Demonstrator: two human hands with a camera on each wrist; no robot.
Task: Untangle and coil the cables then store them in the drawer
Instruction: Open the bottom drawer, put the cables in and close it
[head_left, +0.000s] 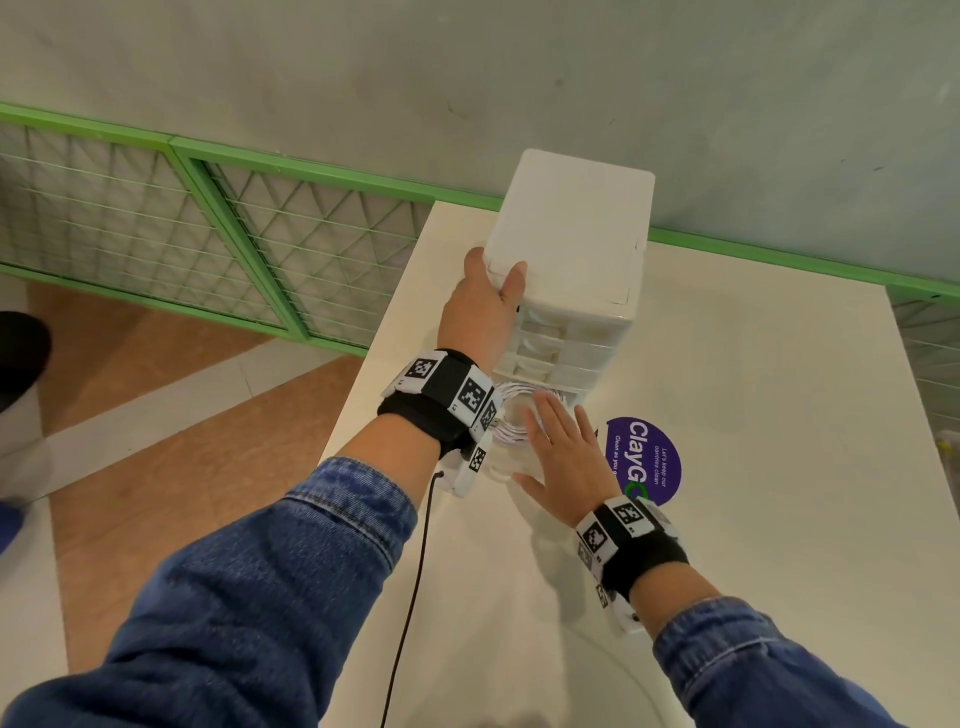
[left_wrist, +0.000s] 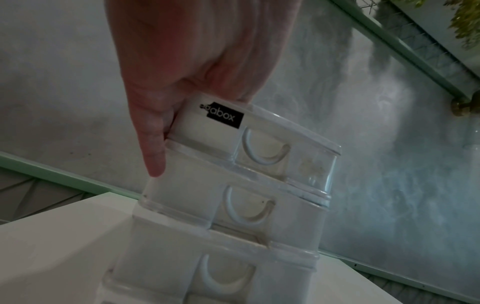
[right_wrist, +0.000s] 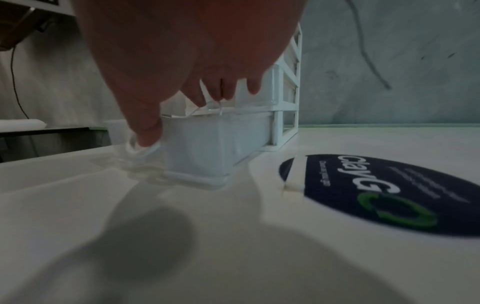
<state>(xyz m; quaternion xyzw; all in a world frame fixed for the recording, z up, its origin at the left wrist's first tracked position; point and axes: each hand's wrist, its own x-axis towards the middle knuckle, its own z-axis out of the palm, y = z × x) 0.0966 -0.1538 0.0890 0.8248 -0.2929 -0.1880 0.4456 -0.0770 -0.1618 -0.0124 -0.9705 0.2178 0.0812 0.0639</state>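
White table (head_left: 727, 415), hands on drawer unit (head_left: 571, 223)

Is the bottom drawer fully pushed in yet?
No: in the head view the bottom drawer stands pulled out with the coiled white cable inside, under the right hand.

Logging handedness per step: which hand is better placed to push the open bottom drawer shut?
Right. The right hand already lies on the open bottom drawer; the left hand grips the drawer unit top, steadying it.

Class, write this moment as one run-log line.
left hand: grips drawer unit top | right hand: flat over open bottom drawer | coiled white cable: inside drawer | next, likely: close drawer
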